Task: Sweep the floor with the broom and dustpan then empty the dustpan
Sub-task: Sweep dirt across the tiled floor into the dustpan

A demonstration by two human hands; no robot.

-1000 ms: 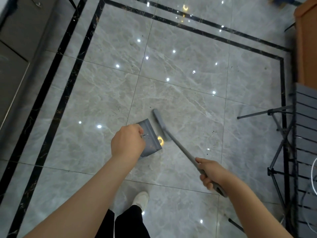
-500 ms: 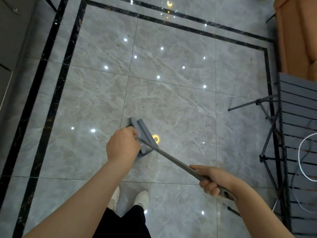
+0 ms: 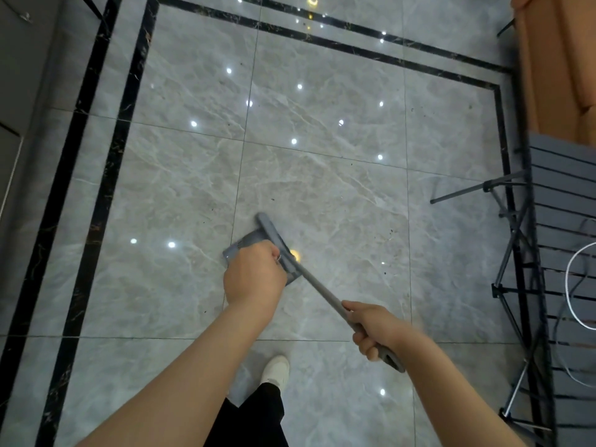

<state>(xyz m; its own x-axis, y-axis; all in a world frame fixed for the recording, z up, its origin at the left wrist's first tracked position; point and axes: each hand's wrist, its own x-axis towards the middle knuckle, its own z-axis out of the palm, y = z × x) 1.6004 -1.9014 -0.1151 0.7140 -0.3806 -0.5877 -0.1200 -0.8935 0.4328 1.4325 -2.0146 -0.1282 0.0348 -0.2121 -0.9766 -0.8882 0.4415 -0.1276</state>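
A grey dustpan [image 3: 242,246] lies low over the marble floor, mostly hidden under my left hand [image 3: 254,279], which grips its handle. The grey broom [image 3: 274,237] has its head across the dustpan's mouth, its long handle running down to the right. My right hand [image 3: 377,327] grips that handle near its end. Small dark specks of dirt [image 3: 390,232] dot the tiles to the right of the broom.
A black tripod stand [image 3: 503,201] and a slatted grey table [image 3: 567,195] crowd the right side, with a white cable [image 3: 572,295] on it. An orange-brown piece of furniture [image 3: 554,69] stands at the upper right. A dark cabinet [image 3: 19,91] lines the left. My white shoe [image 3: 275,371] is below.
The broom head has swept left from beside the dustpan onto its mouth. Both hands stayed on their handles. The view shifted slightly.
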